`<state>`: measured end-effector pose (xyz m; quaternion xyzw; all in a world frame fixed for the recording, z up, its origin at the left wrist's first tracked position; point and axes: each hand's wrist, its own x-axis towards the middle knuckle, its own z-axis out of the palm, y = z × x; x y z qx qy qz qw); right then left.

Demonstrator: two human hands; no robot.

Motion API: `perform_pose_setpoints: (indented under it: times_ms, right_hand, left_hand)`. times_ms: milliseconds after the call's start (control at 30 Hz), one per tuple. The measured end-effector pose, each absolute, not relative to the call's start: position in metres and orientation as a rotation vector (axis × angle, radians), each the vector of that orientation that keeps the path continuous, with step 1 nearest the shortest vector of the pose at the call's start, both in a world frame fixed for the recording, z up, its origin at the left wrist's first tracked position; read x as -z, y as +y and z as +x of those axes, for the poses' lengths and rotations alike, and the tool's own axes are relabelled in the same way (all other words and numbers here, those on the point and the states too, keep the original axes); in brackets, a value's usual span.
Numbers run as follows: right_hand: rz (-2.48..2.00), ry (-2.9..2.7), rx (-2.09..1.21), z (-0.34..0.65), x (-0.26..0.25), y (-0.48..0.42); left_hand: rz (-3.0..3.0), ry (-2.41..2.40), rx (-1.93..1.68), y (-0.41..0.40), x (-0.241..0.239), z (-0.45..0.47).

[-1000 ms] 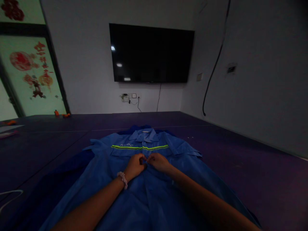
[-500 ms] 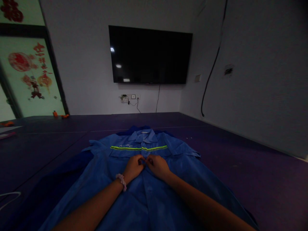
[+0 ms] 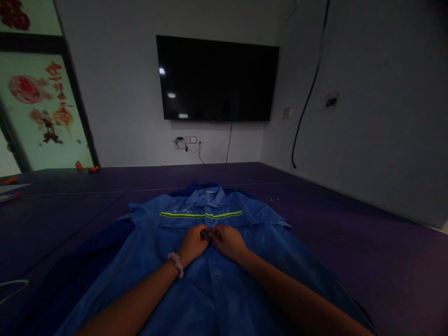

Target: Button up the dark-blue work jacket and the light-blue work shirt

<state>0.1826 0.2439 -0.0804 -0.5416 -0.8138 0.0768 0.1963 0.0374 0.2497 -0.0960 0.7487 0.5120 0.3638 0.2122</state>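
A blue work jacket with a yellow-green reflective stripe across the chest lies flat on a dark purple surface, collar away from me. My left hand and my right hand meet at the jacket's front placket just below the stripe. Both have their fingers curled and pinched on the fabric edges at the centre. A pale beaded band circles my left wrist. What lies between the fingertips is too small to make out.
A black wall-mounted screen hangs ahead, with sockets and cables below it. A window with red paper cut-outs is at the left. Small orange objects lie by the far left edge. A white cable curls at the near left.
Both hands have stayed pinched together at the jacket's centre, shifting only slightly. The view has drifted a little to the right.
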Motion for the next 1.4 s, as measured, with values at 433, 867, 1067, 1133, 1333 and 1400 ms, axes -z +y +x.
perform_pose_setpoints:
  times_ms: [433, 867, 1067, 1133, 1333, 1400]
  right_hand:
    - [-1.48, -2.307, -0.142, 0.183, 0.082, 0.244]
    - [-1.499, -2.309, -0.16, 0.181, 0.079, 0.239]
    - [-1.48, -2.309, -0.148, 0.181, 0.081, 0.241]
    - [-1.484, -2.317, -0.151, 0.181, 0.081, 0.241]
    - [-1.475, -2.332, -0.163, 0.183, 0.079, 0.242]
    - [-1.468, -2.338, -0.161, 0.183, 0.079, 0.242]
  left_hand:
    - [2.066, 1.404, -1.012, 0.25, 0.097, 0.037]
    - [2.048, 1.406, -1.01, 0.251, 0.098, 0.036]
    - [2.05, 1.403, -1.019, 0.251, 0.098, 0.036]
    - [2.048, 1.392, -1.025, 0.251, 0.098, 0.036]
    - [1.961, 1.396, -1.073, 0.245, 0.096, 0.038]
    - [1.914, 1.402, -1.091, 0.24, 0.096, 0.039]
